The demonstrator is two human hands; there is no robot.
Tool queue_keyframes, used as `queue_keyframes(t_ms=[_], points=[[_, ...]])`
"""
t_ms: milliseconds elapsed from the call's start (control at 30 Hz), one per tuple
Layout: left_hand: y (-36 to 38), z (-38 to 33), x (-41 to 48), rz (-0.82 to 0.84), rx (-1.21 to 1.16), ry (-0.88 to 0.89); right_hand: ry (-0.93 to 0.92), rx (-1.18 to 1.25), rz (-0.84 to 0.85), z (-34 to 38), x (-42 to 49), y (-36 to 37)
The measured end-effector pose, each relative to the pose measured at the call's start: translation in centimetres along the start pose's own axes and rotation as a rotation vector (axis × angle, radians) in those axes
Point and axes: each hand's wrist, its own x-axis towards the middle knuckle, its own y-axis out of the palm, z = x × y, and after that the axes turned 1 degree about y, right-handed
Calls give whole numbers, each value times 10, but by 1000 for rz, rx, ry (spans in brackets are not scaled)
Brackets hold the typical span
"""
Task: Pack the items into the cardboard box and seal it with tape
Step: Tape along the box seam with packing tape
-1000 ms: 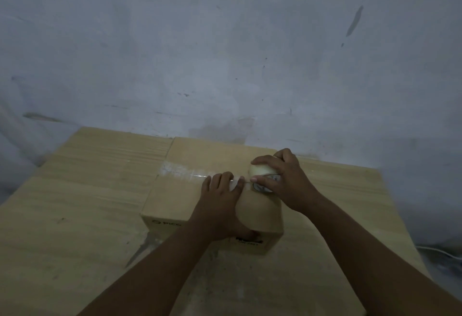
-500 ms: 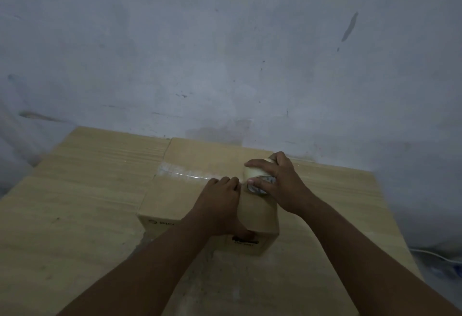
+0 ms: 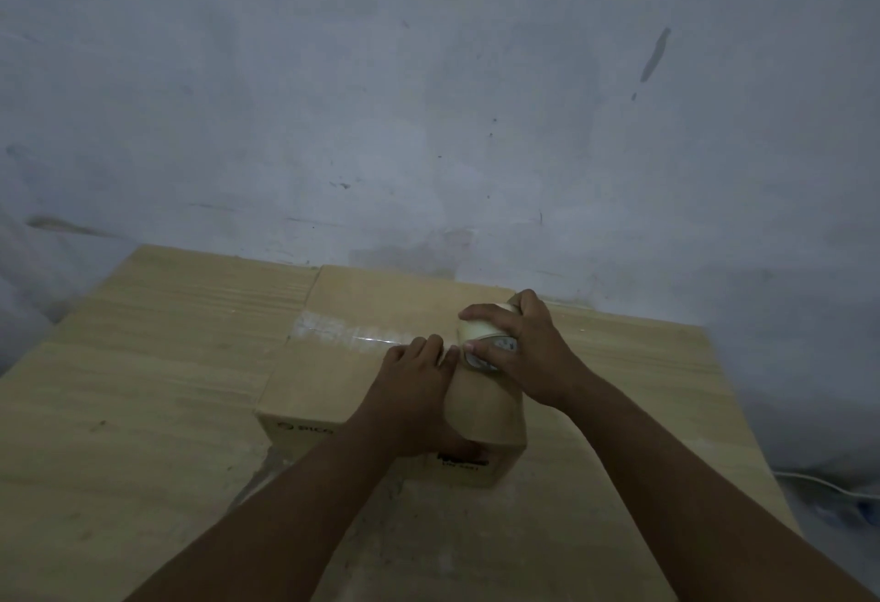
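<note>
Head view, dim light. Closed cardboard box (image 3: 333, 377) sits on a light wooden table (image 3: 143, 411), toward the far middle, with its far edge close to the wall (image 3: 428, 101). A shiny strip of clear tape (image 3: 343, 331) runs left to right across the box top, starting at the left edge.

Left hand (image 3: 414, 382) lies flat on the box top, fingers straight and together, with the fingertips (image 3: 431, 345) pressing on the tape line just left of the roll. Right hand (image 3: 528, 349) grips the tape roll (image 3: 476, 330), fingers curled over the top and thumb on its near face. The roll stands on edge on the box top near the right side, in line with the strip.

Dark print on the box's near side is too blurred to read. A white cable (image 3: 819, 482) lies on the floor at the far right, off the table.
</note>
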Motion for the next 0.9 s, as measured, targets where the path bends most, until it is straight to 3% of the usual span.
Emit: queue_keyframes(t_ms=[900], points=[[2,4,-3,11,-9,-32,-58,-222,-11,-1,8,-12]])
